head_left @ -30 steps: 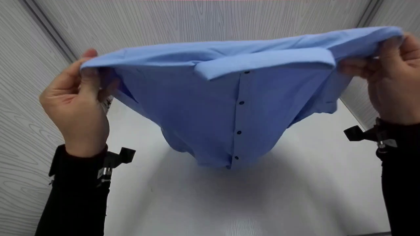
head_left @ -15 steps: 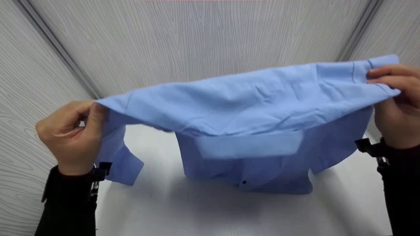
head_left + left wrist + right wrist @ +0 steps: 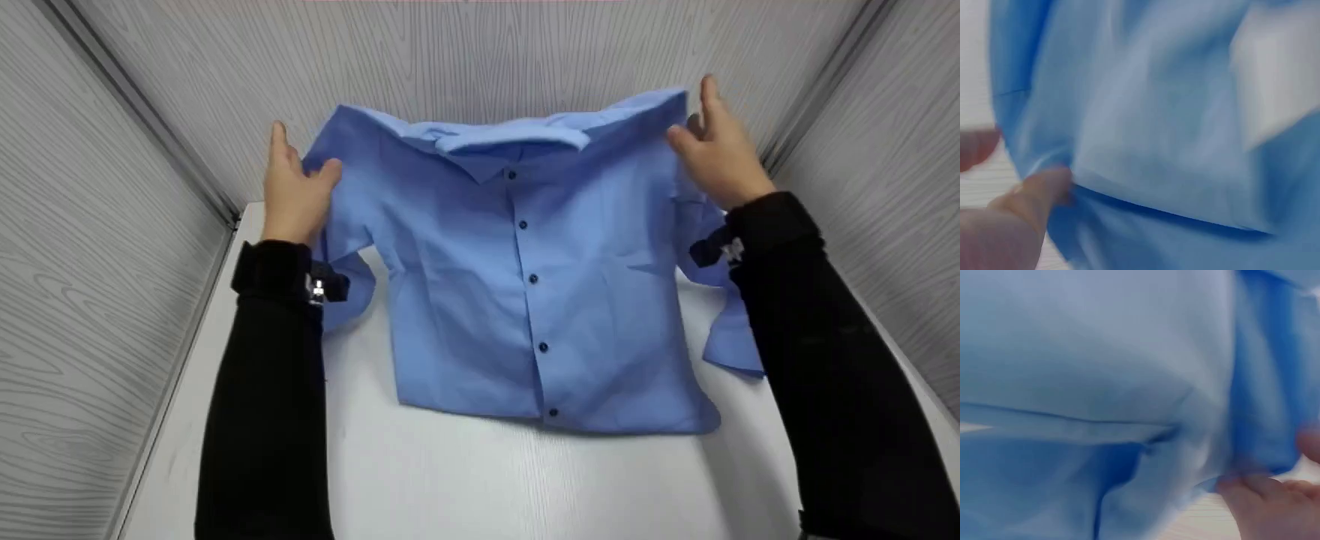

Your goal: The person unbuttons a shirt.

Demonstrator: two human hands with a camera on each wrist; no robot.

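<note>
A light blue button-up shirt (image 3: 465,247) with dark buttons is spread front up in the head view. Its collar (image 3: 517,136) is at the far side and its hem lies towards me. The shoulders stand raised off the table. Beside the left shoulder is my left hand (image 3: 296,191), index finger straight up and thumb apart; in the left wrist view the thumb (image 3: 1050,183) touches the cloth. At the opposite shoulder, my right hand (image 3: 720,154) has its fingers spread, thumb near the fabric. Both wrist views are blurred. The sleeves hang down partly behind my hands and forearms.
A white table (image 3: 450,480) lies under the shirt. Pale wood-grain panels stand at the back (image 3: 480,60), at the left (image 3: 82,247) and at the right (image 3: 885,210). Black straps with small devices sit on both wrists.
The shirt, earlier stretched wide and flung between my gripping hands, has come down collar away with its front up. My hands have moved inward and farther off, and their fingers have spread.
</note>
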